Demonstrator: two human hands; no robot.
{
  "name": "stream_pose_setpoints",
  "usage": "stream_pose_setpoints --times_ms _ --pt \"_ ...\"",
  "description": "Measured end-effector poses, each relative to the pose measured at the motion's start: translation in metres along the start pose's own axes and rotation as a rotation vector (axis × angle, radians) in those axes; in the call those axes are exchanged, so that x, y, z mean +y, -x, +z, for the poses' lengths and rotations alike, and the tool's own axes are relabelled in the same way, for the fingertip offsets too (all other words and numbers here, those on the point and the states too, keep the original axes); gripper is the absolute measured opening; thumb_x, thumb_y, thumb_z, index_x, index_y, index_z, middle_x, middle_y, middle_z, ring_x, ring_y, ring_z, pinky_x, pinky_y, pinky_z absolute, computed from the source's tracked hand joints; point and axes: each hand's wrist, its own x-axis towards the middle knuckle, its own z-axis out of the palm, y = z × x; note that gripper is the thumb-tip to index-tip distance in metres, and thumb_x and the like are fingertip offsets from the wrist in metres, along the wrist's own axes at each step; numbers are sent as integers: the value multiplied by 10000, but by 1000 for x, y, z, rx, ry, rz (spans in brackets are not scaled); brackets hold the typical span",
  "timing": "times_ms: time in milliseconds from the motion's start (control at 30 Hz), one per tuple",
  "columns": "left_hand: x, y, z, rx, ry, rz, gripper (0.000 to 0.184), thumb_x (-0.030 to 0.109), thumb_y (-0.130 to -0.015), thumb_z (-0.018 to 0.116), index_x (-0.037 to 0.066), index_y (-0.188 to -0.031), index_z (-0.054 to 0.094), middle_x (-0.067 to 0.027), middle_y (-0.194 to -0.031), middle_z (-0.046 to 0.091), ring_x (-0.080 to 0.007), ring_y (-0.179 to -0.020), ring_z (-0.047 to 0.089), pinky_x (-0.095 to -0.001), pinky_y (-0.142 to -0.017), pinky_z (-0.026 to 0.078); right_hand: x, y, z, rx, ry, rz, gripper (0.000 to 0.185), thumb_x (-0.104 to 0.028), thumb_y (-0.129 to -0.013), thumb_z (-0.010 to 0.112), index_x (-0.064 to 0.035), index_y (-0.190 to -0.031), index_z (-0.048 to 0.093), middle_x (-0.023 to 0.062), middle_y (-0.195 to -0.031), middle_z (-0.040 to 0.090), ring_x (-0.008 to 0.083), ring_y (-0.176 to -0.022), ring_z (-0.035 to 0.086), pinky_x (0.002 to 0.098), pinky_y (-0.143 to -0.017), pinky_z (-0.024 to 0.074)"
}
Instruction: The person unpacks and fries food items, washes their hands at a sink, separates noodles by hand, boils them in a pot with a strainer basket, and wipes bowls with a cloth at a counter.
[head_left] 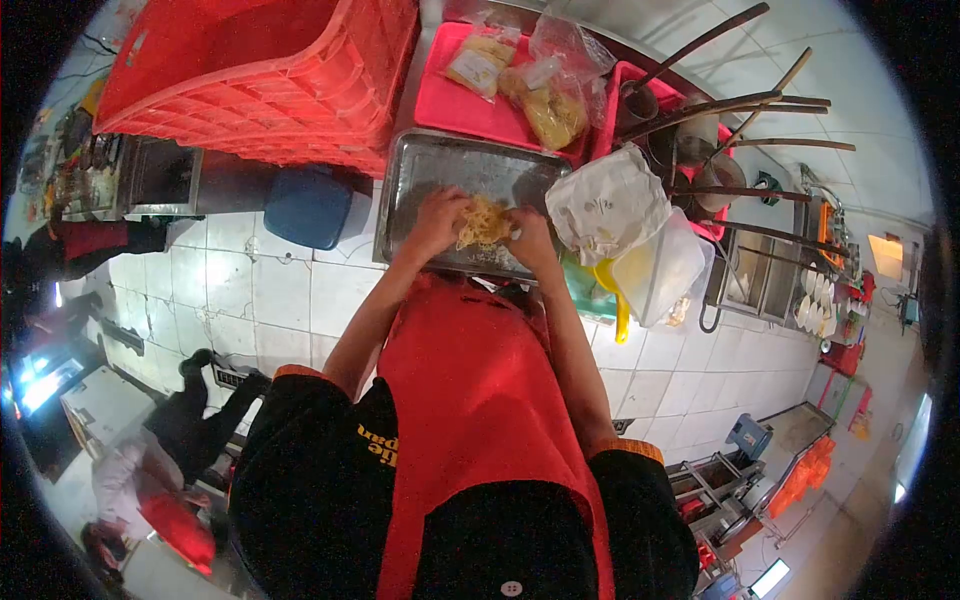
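A tangled clump of yellow noodles (483, 220) sits between my two hands over a dark metal tray (400, 165). My left hand (440, 222) has its fingers closed on the clump's left side. On the right side, my right hand (530, 240) grips the noodles too, its fingers curled and partly hidden. Pale crumbs or loose bits lie scattered on the tray around the clump. Beyond the tray, a pink tray (450, 105) bears clear plastic bags of yellow noodles (553, 112).
A large red crate (270, 90) stands at the upper left, near a blue bin (308, 207). To the right are sheets of crumpled paper (610, 200), a white plastic container (660, 265), a yellow handle (620, 310) and several long-handled ladles (720, 105). Another person (150, 480) is at the lower left.
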Motion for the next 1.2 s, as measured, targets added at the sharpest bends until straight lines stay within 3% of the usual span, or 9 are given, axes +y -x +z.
stream_pose_setpoints --times_ms 33,267,367,433,567,733,833,933,1200 --pt "2 1 0 153 -263 100 547 113 -689 769 43 -1197 578 -139 -1225 548 -319 -1161 525 -427 -1005 432 0 0 2 1 -3 2 317 -59 -657 763 2 -958 682 172 -934 679 349 -902 645 410 -837 524" --pt "-16 -5 33 164 -95 66 532 102 -692 761 35 -1185 570 -165 -1261 528 -383 -1194 482 -448 -1026 403 6 -9 35 97 66 25 489 -98 -619 797 -20 -1080 655 187 -979 651 364 -946 619 421 -842 514" --pt "-21 0 26 14 460 -180 565 70 -718 740 38 -1241 527 -170 -1234 548 -377 -1166 517 -433 -1023 412 14 -2 24 62 -202 178 468 -63 -622 800 -15 -1065 655 139 -972 652 285 -955 631 361 -814 524" --pt "-13 9 16 153 136 6 598 32 -731 723 56 -1286 501 -169 -1214 566 -316 -1132 565 -401 -1003 435 5 1 15 32 -408 247 455 -26 -627 794 -11 -1059 654 112 -983 647 242 -960 632 323 -799 525" --pt "13 9 -2 96 341 149 649 36 -732 743 69 -1320 472 -160 -1249 561 -248 -1149 563 -384 -984 450 5 7 15 143 -537 118 364 35 -638 768 -6 -987 674 108 -1009 634 220 -905 649 303 -807 516" --pt "7 9 7 110 419 -22 465 23 -758 734 36 -1196 577 -112 -1166 633 -188 -1060 607 -328 -902 492 -16 6 3 158 -456 -7 301 63 -689 744 16 -980 682 81 -1039 641 169 -932 641 273 -812 515" --pt "1 7 9 186 374 -34 293 -25 -767 695 -8 -1047 611 -90 -1044 667 -151 -954 624 -291 -846 501 -1 5 1 -36 -961 168 168 -3 -815 705 48 -970 667 97 -1013 667 117 -916 624 264 -757 530" --pt "-2 8 9 231 492 -97 209 -54 -764 671 -25 -955 592 -73 -975 670 -125 -900 618 -275 -815 501 3 8 3 -46 -752 157 159 -24 -824 703 38 -964 661 73 -972 667 101 -866 618 260 -734 532" --pt "-9 14 13 180 591 -116 253 -56 -745 665 8 -980 599 -45 -948 642 -126 -908 617 -263 -801 500 -23 0 -2 -124 -763 173 190 -2 -805 708 13 -970 613 24 -904 632 78 -793 599 240 -721 524"
